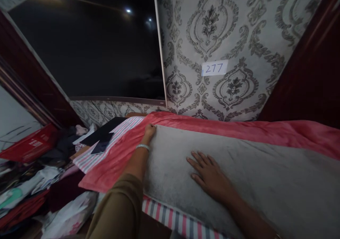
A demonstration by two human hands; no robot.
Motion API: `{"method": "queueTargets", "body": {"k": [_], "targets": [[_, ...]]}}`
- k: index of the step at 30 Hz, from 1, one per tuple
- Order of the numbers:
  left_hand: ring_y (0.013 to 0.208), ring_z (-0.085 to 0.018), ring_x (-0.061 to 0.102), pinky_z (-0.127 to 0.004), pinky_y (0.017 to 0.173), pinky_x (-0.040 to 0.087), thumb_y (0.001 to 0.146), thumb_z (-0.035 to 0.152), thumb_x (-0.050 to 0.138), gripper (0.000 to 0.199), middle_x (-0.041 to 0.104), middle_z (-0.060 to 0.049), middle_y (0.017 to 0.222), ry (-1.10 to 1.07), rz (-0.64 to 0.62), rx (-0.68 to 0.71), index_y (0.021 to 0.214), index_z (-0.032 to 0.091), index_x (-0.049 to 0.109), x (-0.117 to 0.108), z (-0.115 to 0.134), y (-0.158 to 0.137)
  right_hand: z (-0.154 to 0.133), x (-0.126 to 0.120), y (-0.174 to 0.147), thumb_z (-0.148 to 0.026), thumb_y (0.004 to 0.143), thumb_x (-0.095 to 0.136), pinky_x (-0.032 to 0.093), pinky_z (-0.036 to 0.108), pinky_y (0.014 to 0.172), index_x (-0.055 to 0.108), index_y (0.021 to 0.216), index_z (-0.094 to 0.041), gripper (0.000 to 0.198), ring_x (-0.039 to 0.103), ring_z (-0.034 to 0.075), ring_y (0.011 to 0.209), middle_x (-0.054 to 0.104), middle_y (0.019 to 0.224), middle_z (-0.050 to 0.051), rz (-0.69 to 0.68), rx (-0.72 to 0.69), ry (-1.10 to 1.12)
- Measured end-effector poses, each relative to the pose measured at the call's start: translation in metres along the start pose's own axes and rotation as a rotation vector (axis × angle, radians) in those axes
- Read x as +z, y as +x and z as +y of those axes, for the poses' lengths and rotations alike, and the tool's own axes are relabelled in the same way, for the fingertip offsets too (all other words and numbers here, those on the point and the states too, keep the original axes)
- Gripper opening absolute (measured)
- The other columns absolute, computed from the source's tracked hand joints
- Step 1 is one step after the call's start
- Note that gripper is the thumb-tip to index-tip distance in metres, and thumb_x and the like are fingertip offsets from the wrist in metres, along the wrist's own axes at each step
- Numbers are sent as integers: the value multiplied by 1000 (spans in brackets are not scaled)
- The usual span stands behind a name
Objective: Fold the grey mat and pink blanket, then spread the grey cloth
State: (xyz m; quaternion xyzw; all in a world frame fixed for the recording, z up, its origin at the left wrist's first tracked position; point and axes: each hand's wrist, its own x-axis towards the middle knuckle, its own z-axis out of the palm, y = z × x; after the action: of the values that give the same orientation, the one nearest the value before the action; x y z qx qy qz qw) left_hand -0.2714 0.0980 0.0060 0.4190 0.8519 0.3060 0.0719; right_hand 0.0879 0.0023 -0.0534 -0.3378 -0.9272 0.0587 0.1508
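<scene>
A long piece of grey cloth (175, 164) lies spread over a red plush blanket (119, 161), running off to the right. My left hand (150, 130) is at its far left corner, fingers closed on the edge. A bracelet circles that wrist. Palm down in the middle of the cloth rests my right hand (205, 171), its fingers spread. Beneath the blanket a striped cloth (170, 217) in pink, grey and white shows at the near edge and at the left.
Behind stands a patterned wall with a paper (214, 68) reading 277 and a large dark television (92, 47). A dark flat panel (102, 143) sits at the left. Piled clothes (32, 193), a red basket (32, 143) and a plastic bag (71, 217) crowd the lower left.
</scene>
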Motion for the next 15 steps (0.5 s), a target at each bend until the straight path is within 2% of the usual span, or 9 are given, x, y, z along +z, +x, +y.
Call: {"method": "queueTargets", "body": {"k": [6, 9, 11, 13, 15], "targets": [[99, -21, 68, -27, 82, 48, 95, 21, 54, 23, 74, -16, 110, 96, 4, 26, 105, 11, 71, 3, -2, -4, 0, -1, 0, -41, 99, 46, 24, 58, 121, 37, 157, -38, 58, 26, 29, 152, 29, 165, 2, -11, 10, 12], [104, -25, 69, -31, 87, 50, 94, 18, 52, 26, 73, -19, 112, 160, 8, 34, 111, 10, 70, -3, 8, -9, -2, -5, 3, -42, 100, 47, 25, 59, 120, 38, 156, -36, 58, 27, 30, 152, 29, 165, 4, -27, 10, 18], [117, -29, 64, -37, 96, 48, 92, 17, 52, 35, 69, -22, 124, 196, 22, 75, 124, 9, 64, -6, 21, -17, -6, -10, 4, -42, 99, 48, 25, 59, 120, 39, 156, -35, 57, 27, 31, 152, 30, 165, 4, -43, 31, 21], [135, -31, 52, -43, 110, 39, 91, 20, 55, 48, 59, -22, 141, 214, 17, 193, 138, 10, 55, -2, 38, -33, -11, -19, 4, -41, 99, 50, 24, 58, 121, 41, 155, -34, 57, 26, 31, 152, 30, 165, 5, -62, 55, 25], [149, -29, 34, -46, 122, 22, 92, 26, 58, 59, 45, -16, 157, 206, -19, 368, 148, 16, 45, 6, 55, -56, -15, -30, 4, -41, 99, 52, 22, 56, 122, 41, 155, -33, 58, 25, 30, 152, 31, 165, 4, -73, 68, 32]]}}
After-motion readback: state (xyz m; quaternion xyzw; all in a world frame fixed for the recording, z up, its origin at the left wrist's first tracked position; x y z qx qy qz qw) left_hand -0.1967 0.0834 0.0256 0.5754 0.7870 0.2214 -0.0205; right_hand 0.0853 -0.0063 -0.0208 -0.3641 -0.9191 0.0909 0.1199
